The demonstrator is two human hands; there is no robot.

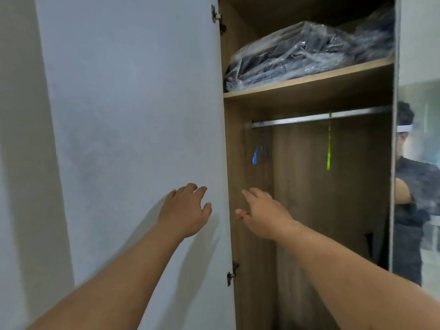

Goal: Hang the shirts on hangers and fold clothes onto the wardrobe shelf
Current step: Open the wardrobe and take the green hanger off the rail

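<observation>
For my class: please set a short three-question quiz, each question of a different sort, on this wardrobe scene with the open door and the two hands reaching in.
1. True or false: a shirt already hangs on the green hanger.
2. Multiple choice: what lies on the wardrobe shelf? A) shoes B) plastic-wrapped dark clothes C) books
3. Short answer: which hand reaches over the white wardrobe door, and what does it hold?

Key
1. False; the green hanger hangs bare on the metal rail.
2. B.
3. The left hand, fingers spread, holding nothing; the right hand reaches towards the wardrobe interior.
</observation>
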